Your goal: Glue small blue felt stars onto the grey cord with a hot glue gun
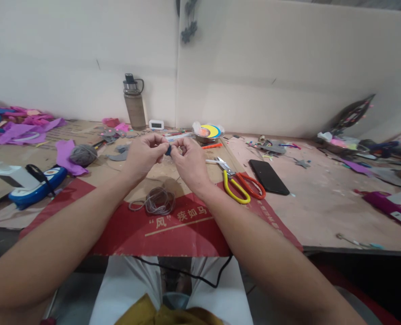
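Between my fingertips is a small dark blue piece (pixel 168 150), partly hidden by the fingers. My left hand (pixel 145 154) pinches it from the left, and my right hand (pixel 189 161) pinches it from the right. Both hands are raised over the brown board in the middle of the table. Nearer to me, a loose coil of grey cord (pixel 160 201) lies across the edge of the red sheet (pixel 186 239). Scissors (pixel 242 186) with one yellow and one red handle lie to the right of my right hand.
A black phone (pixel 269 177) lies right of the scissors. Behind the hands stand a bottle (pixel 135 108), a small white clock (pixel 156 125) and a metal bowl (pixel 208 132). Grey yarn (pixel 83 155), purple fabric (pixel 64 153) and a blue power strip (pixel 39 187) are at the left.
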Tool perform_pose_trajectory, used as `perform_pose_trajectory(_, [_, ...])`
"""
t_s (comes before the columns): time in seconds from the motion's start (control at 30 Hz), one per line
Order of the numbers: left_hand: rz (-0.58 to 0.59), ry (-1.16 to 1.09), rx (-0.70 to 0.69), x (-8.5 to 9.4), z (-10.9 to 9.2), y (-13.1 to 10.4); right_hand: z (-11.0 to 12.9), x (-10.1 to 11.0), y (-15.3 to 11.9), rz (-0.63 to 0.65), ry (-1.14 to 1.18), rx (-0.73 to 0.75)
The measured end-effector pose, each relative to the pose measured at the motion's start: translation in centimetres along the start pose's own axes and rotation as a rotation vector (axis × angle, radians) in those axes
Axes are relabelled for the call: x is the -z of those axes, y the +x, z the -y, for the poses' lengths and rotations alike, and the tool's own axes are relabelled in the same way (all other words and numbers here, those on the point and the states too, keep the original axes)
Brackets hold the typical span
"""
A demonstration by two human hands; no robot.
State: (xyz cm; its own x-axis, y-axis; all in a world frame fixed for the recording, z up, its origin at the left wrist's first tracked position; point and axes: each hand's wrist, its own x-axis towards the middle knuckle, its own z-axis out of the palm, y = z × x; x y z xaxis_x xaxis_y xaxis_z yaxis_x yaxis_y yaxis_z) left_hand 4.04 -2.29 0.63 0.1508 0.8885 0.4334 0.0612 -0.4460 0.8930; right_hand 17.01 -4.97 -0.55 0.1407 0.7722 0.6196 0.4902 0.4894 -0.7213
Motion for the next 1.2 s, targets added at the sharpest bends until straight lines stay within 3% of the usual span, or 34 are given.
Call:
perform_pose_trajectory(0.13, [0.040,-0.077,0.058,0.0,0.0,0.0,-0.2,0.1,0.1,0.002,0.042,-0.034])
perform_pose_trajectory(0.47, [0.016,0.103,-0.021,0.0,-0.7,-0.2,-0.3,0.0,0.0,0.007,0.037,-0.019])
perform_pose_trajectory(0.63, [-0.023,0.010,0.039,0.3,-0.3,0.1,-0.4,0.0,0.0,0.077,0.062,-0.053])
perform_pose_trajectory(0.87, [-0.034,-0.113,0.091,0.3,0.3,0.5,-0.6,-0.1,0.0,0.060,0.113,-0.077])
perform_pose_trajectory(1.2, [-0.009,-0.003,0.022,0.0,-0.1,0.0,-0.2,0.2,0.2,0.029,0.190,-0.152])
